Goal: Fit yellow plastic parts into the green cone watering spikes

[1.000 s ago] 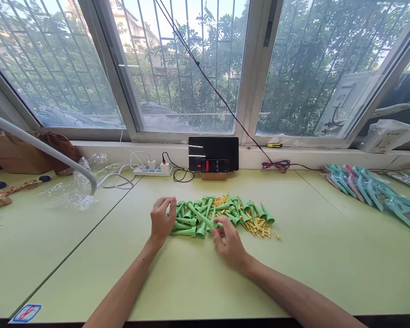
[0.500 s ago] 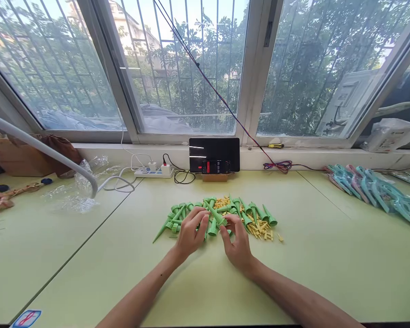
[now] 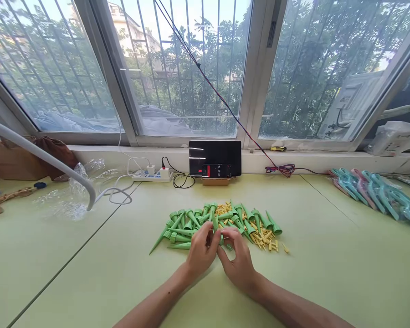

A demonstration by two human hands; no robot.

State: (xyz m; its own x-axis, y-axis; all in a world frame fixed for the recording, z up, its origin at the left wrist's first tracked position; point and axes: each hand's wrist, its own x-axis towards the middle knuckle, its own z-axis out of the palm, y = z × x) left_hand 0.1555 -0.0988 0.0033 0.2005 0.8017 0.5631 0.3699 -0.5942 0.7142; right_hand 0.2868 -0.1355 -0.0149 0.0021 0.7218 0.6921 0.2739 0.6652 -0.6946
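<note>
A green plastic cone-shaped spike (image 3: 215, 221) is pinched in my left hand (image 3: 201, 250), its narrow end pointing away from me. Opposite it, my right hand (image 3: 238, 264) has thumb and fingers closed around the near end, where a bit of a green cap (image 3: 222, 240) shows. My fingers cover most of this joint. Just beyond my hands lies a heap of similar green spikes (image 3: 181, 231), several with ribbed caps. Small yellow plastic pieces (image 3: 264, 237) are scattered among them and to the right.
Behind the heap a black tablet (image 3: 215, 152) leans at the sill, with a phone (image 3: 217, 171) before it. A power strip (image 3: 153, 175) and cables stand left. Bagged teal and pink plastic items (image 3: 376, 191) lie right. A white lamp arm (image 3: 54, 157) reaches in from the left.
My hands have come closer together, the left one moving right and toward me. The spike has turned from slanting to pointing more straight away. The view has shifted slightly.
</note>
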